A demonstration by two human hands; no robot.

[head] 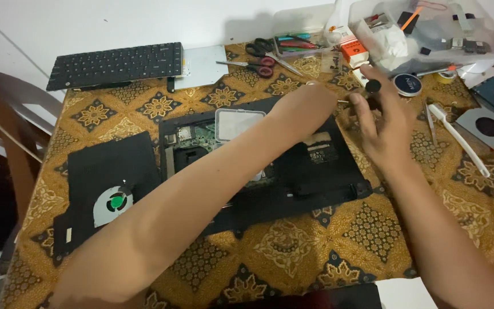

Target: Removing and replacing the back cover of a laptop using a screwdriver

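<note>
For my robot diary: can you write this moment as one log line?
left hand: near screwdriver | right hand: holds screwdriver | below: opened laptop

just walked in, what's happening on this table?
A person is working over an opened laptop base on a patterned cloth. Both hands meet at its far right corner: the right hand pinches a small black-knobbed tool, and the left hand is next to it, its grip hidden. A panel with a cooling fan lies to the left, a detached keyboard behind it, scissors and a parts bin at the back.
</note>
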